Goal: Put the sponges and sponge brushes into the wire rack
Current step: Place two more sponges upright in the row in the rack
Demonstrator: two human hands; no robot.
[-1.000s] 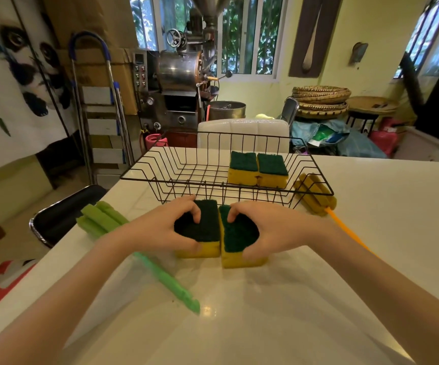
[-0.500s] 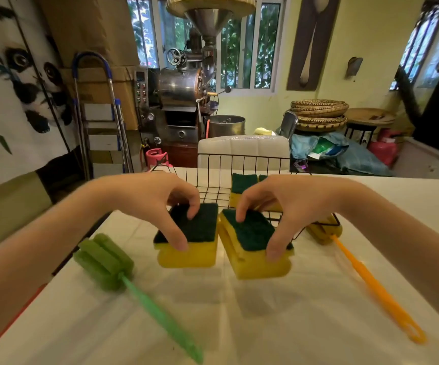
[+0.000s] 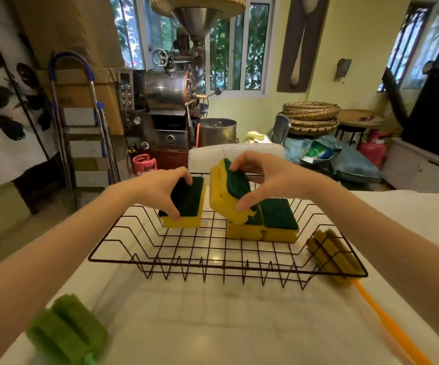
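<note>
A black wire rack (image 3: 213, 262) stands on the white table. My left hand (image 3: 160, 192) grips a yellow sponge with a dark green pad (image 3: 186, 204), held over the rack's left half. My right hand (image 3: 263, 177) grips a second such sponge (image 3: 226, 191), tilted on edge above two sponges (image 3: 271, 225) lying side by side in the rack. A green sponge brush (image 3: 65, 333) lies on the table at the front left. An orange-handled sponge brush (image 3: 331, 256) lies against the rack's right corner, its handle running toward me.
The white table (image 3: 239, 325) ends at the left next to a dark chair seat. A white chair back (image 3: 213, 154) stands just behind the rack. Beyond are a metal roasting machine (image 3: 171, 96), a step ladder (image 3: 81, 122), woven trays and bags.
Both hands have lifted their sponges off the table and carried them forward over the rack. The right sponge is now tilted on edge above the two sponges in the rack.
</note>
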